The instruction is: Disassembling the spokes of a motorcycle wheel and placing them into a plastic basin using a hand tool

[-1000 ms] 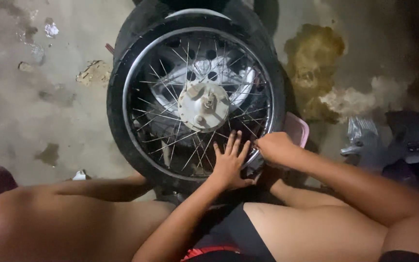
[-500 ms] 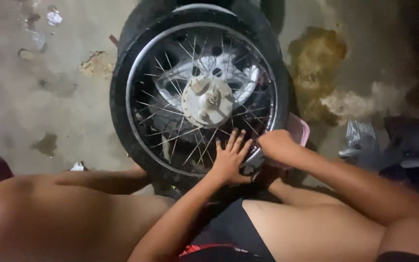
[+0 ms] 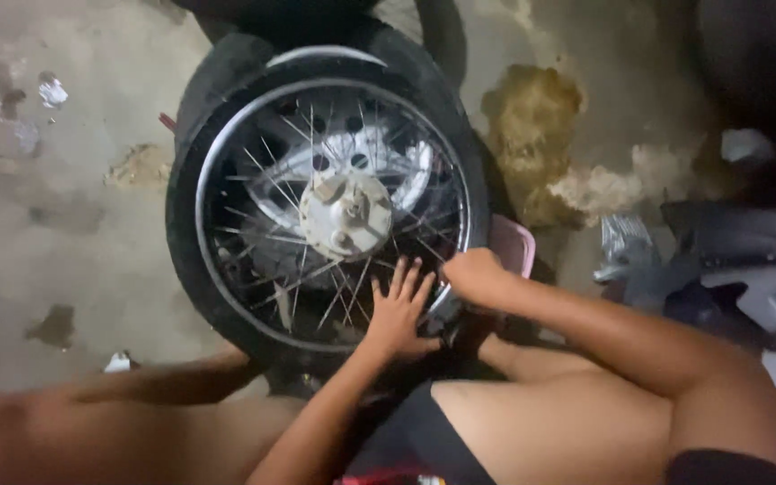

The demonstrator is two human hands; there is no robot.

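Note:
A spoked motorcycle wheel (image 3: 334, 207) with a black tyre (image 3: 188, 242) lies flat on the concrete floor, its silver hub (image 3: 345, 214) facing up. My left hand (image 3: 399, 310) lies flat, fingers spread, on the spokes near the rim's near right side. My right hand (image 3: 478, 277) is closed at the rim's right edge, gripping something there; what it holds is hidden by the fingers. My legs flank the wheel's near side.
A pink container (image 3: 512, 244) sits behind my right hand. Dark plastic parts (image 3: 729, 260) and a crumpled silvery wrapper (image 3: 623, 242) lie to the right. The concrete floor (image 3: 64, 224) is stained, with a yellowish patch (image 3: 532, 117) beyond the wheel.
The view has shifted slightly, so the wheel sits a little lower and to the right. Both hands keep their places on the rim and spokes.

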